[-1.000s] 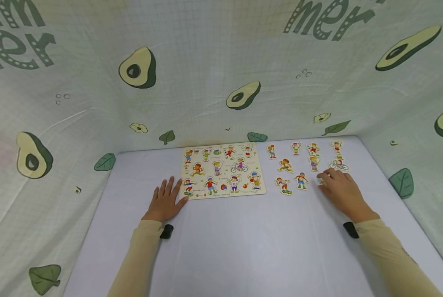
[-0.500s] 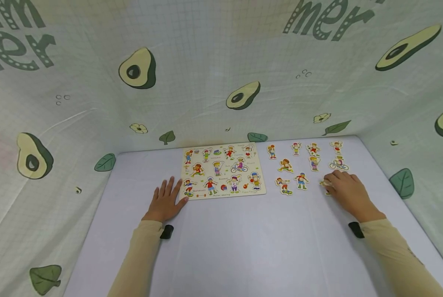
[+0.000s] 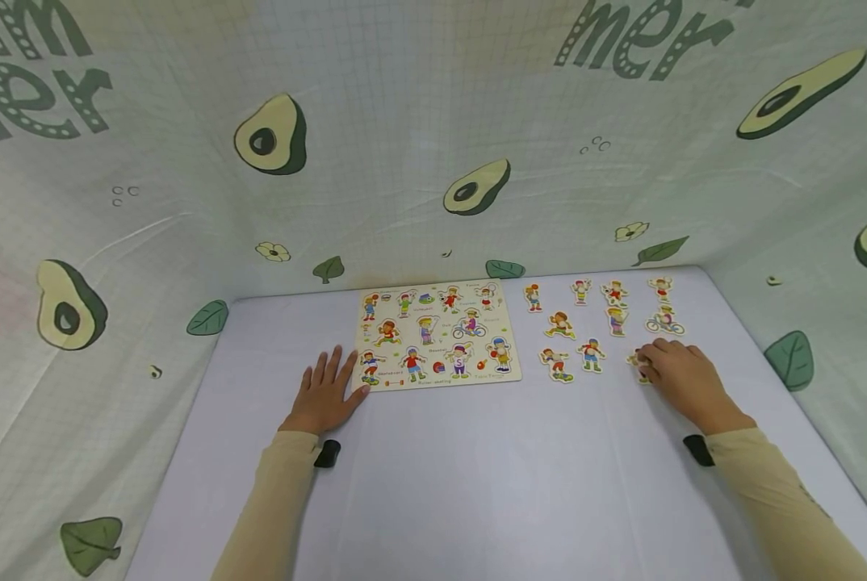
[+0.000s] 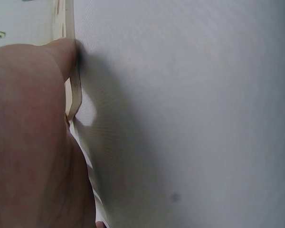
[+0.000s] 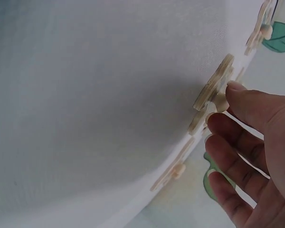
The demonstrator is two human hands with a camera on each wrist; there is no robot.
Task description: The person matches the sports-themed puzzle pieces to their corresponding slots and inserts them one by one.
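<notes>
Sleeves (image 3: 259,504): tan, reaching in from the near side, a black device (image 3: 328,453) at each wrist.
Table (image 3: 462,468): white, its open surface running wide between the sleeves.
Left hand (image 3: 320,395): palm down, fingers straight and spread, thumb touching the near left corner of the board (image 3: 497,323).
Right hand (image 3: 684,379): thumb and fingertips pinching a held piece (image 5: 213,85) by its knob (image 5: 222,102), the other fingers loosely bent.
Held piece: right of the nearest row, partly hidden; I can't tell whether it touches the table.
Board: cream, lying flat, sports figures in three rows; printed or set in, I can't say.
Loose pieces (image 3: 560,325): nine, right of the board, the leftmost ones near it, two almost touching.
Far edge (image 3: 295,294): just behind board and pieces; the right edge slants outward, past the right hand.
Cloth (image 3: 375,210): avocado print, at back and sides.
</notes>
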